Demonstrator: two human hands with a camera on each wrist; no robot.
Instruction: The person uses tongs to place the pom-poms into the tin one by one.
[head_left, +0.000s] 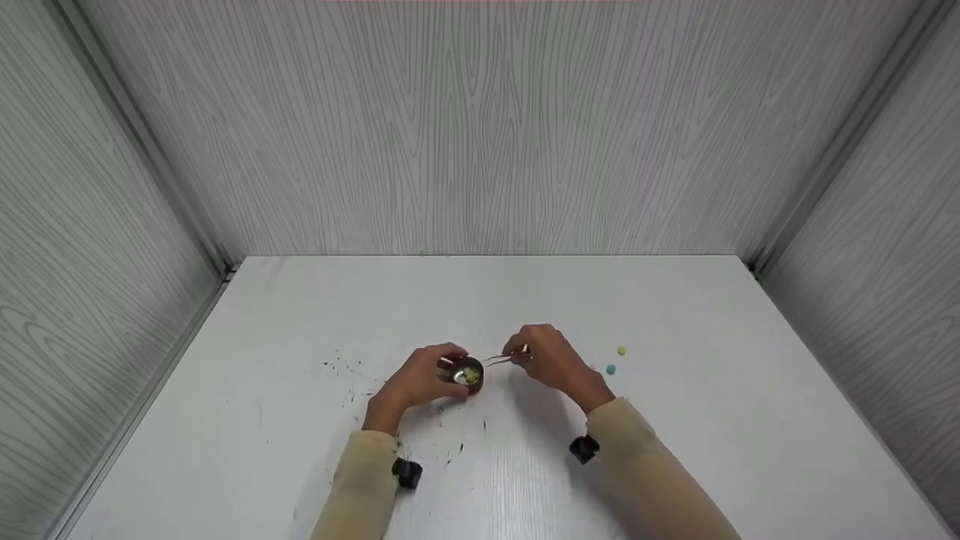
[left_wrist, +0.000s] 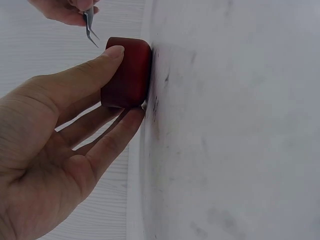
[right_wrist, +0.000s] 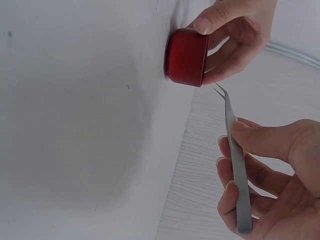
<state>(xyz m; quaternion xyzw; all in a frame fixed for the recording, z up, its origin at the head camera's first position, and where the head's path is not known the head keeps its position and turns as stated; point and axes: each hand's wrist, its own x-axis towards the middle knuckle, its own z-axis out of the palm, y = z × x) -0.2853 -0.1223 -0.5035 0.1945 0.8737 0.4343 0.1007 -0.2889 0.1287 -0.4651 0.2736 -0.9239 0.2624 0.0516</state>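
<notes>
A small red cup (head_left: 468, 373) with a shiny inside stands on the white table (head_left: 675, 420) and holds a few small greenish beads. My left hand (head_left: 422, 378) grips the cup (left_wrist: 126, 72) by its side with thumb and fingers. My right hand (head_left: 550, 358) pinches metal tweezers (right_wrist: 235, 165), whose tips hover just above the rim of the cup (right_wrist: 186, 56) with a slight gap between them. I see nothing between the tips. A yellow-green bead (head_left: 621, 350) and a blue bead (head_left: 610, 369) lie on the table to the right of my right hand.
Dark specks (head_left: 346, 365) are scattered on the table left of and in front of the cup. Grey wood-grain walls (head_left: 480, 127) close in the table at the back and on both sides. Black wrist cameras (head_left: 583, 448) sit on both sleeves.
</notes>
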